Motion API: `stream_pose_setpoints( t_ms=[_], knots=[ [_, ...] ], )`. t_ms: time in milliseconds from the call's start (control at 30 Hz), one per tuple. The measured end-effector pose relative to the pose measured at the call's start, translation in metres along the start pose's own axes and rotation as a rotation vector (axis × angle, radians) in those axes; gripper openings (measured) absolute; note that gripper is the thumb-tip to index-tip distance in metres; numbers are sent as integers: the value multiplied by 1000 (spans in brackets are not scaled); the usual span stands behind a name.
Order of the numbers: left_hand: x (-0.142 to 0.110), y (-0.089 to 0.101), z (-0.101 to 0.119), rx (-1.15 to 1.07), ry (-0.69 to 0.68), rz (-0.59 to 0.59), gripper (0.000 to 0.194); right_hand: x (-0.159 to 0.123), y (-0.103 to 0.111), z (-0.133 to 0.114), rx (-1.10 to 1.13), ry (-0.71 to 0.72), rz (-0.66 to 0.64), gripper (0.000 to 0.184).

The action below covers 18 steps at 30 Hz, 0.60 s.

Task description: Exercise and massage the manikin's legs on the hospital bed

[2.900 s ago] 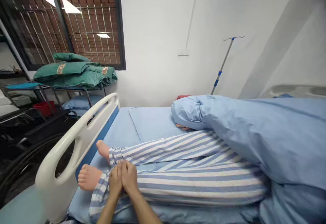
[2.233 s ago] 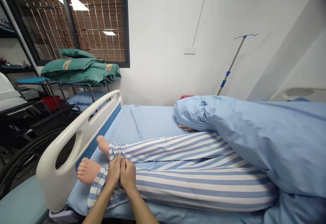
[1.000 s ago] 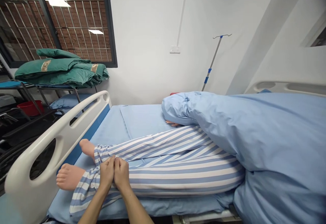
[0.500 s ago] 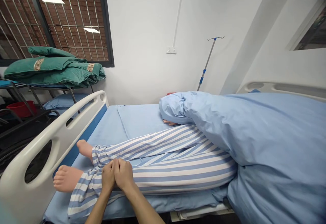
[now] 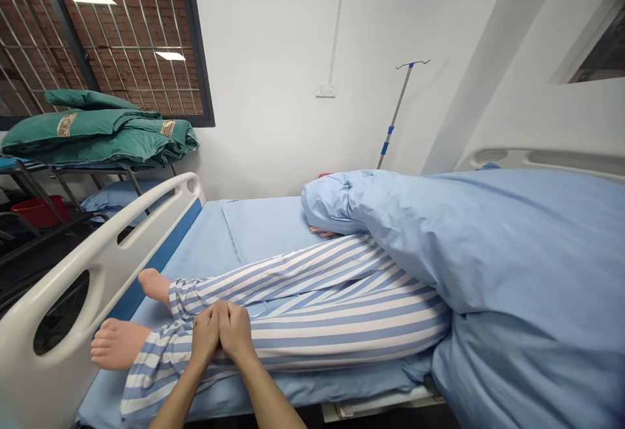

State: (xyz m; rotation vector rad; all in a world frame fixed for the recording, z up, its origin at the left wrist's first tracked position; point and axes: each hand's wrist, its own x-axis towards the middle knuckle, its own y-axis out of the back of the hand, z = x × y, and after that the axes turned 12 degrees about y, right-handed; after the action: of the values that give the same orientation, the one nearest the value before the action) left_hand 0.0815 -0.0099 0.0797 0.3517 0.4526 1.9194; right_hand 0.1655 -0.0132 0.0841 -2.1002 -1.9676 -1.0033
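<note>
Left hand (image 5: 205,336) and right hand (image 5: 235,334) lie side by side, fingers (image 5: 229,318) closed together on the striped pyjama trousers (image 5: 312,334); any grip on cloth cannot be told. Bare foot (image 5: 120,344) lies left of the fingers; blue quilt (image 5: 488,240) hides the upper body.

Nothing is legible; the gold patches (image 5: 67,124) on the green folded blankets (image 5: 97,144) are unreadable.

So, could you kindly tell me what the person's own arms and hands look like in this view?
The left hand and the right hand are both bare, with no gloves, and no ring, watch or bracelet shows. The left forearm and the right forearm are slim and bare too, with no sleeve in view before the picture's bottom edge.
</note>
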Motion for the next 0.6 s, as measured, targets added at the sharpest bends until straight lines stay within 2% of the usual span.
stream_pose_setpoints(
  t_ms=[133,233,367,467,600],
  knots=[
    [-9,-8,24,-327,61,15,33,4,2,3,173,-38,89,47],
    [-13,-16,30,-404,67,44,31,6,4,4,240,-59,136,46],
    [-10,-25,17,-312,122,106,30,5,6,2,212,-76,139,44],
    [-8,-27,8,-199,97,101,35,4,7,0,173,-84,113,43],
    [-9,-26,9,-153,78,136,38,5,11,0,121,-90,76,43]
  ],
)
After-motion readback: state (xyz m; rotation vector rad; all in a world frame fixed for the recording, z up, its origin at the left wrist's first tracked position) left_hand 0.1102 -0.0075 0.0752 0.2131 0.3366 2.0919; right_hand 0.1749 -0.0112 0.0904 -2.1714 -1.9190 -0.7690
